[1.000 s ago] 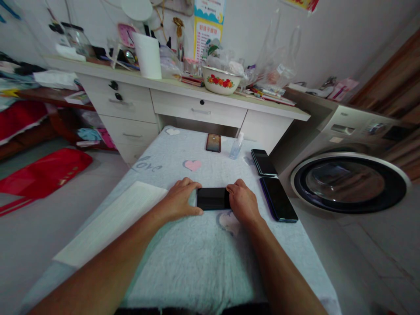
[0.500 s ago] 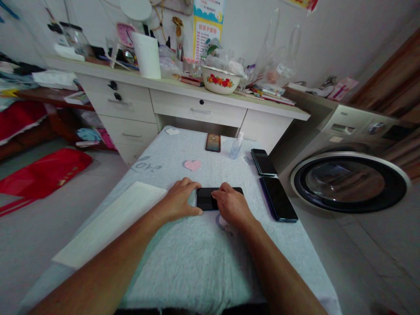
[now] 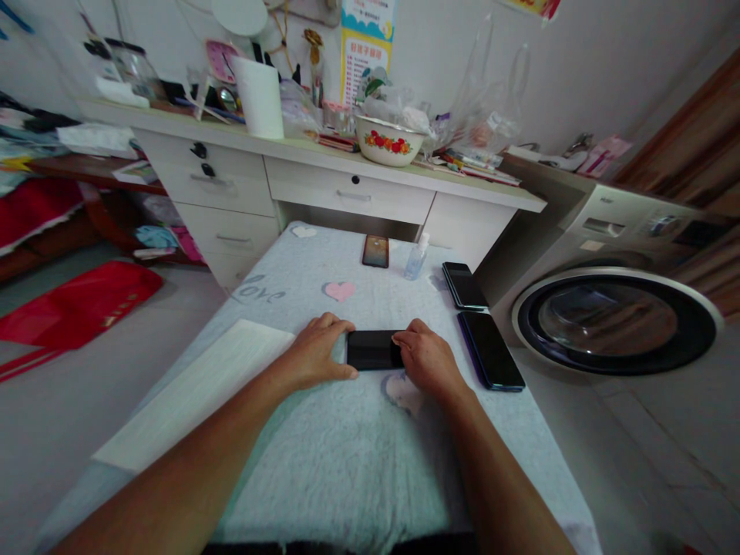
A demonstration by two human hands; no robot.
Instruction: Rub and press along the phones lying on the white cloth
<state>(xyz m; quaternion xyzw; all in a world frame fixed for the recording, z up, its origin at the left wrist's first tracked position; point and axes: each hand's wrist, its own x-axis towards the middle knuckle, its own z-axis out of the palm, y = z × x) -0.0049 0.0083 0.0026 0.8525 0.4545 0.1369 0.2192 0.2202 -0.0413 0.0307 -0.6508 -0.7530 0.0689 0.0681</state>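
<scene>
A black smartphone (image 3: 373, 351) lies flat and sideways on the cloth-covered table, its dark screen facing up. My left hand (image 3: 321, 351) steadies its left end, with the thumb at the near corner and the fingers at the far corner. Over the phone's right end rests my right hand (image 3: 428, 354), its fingers curled and pinched against the screen. Whatever those fingers hold, if anything, is hidden. To the right lie a larger dark phone (image 3: 491, 351) and another phone (image 3: 464, 285). Farther back are a brown-patterned phone (image 3: 375, 251) and a clear spray bottle (image 3: 416, 257).
A long pale sheet (image 3: 196, 393) lies beside my left forearm. Behind the table stands a white desk (image 3: 352, 189) bearing a flowered bowl (image 3: 390, 141) and a paper roll (image 3: 260, 100). A washing machine (image 3: 613, 231) is at the right; a red bag (image 3: 86, 304) lies on the floor at left.
My right hand has slid rightward along the screen, from near the phone's middle to its right end. My left hand and the phone have stayed in place.
</scene>
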